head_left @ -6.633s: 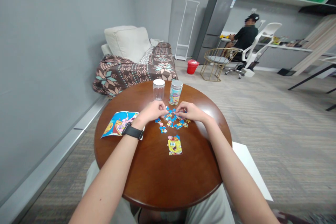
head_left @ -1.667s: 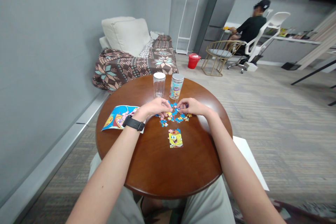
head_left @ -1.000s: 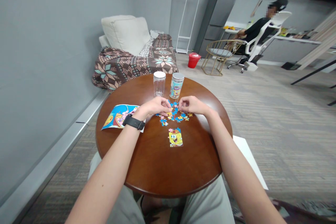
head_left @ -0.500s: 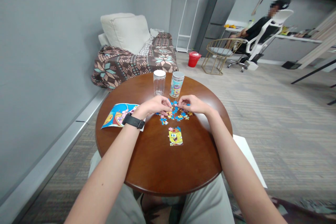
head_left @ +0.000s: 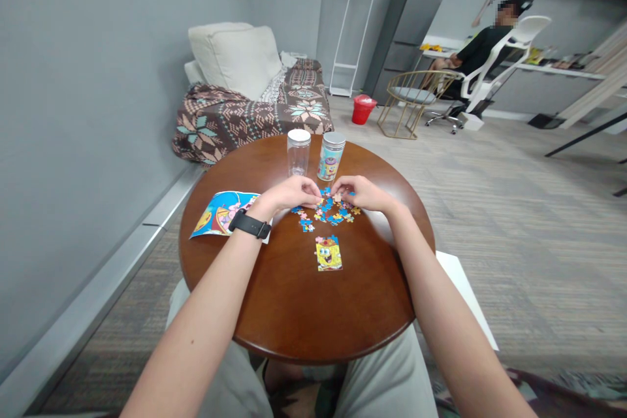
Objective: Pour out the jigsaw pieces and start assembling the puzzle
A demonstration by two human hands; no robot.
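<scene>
Loose jigsaw puzzle pieces (head_left: 330, 214), mostly blue, yellow and pink, lie in a pile at the middle of the round table. At the pile's left side my left hand (head_left: 295, 193) is closed, its fingertips together at a small yellow puzzle piece (head_left: 321, 200). Opposite it, my right hand (head_left: 361, 192) pinches a pale puzzle piece (head_left: 337, 198) seen from its plain side. Nearer to me lies a joined puzzle section (head_left: 328, 254) with a yellow cartoon face. The picture sheet (head_left: 215, 217) lies to the left, partly under my left wrist.
Behind the pile stand a clear jar (head_left: 298, 155) with a white lid and a printed jar (head_left: 330, 158) with a silvery lid. The brown table (head_left: 289, 313) has a rounded edge. Farther off are a covered sofa (head_left: 255, 111), a red bin (head_left: 363, 111) and a seated person (head_left: 482, 49).
My right fingers have raised a puzzle piece, its pale side now showing. My left fingers have drawn together at the pile. The seated person in the background has shifted slightly.
</scene>
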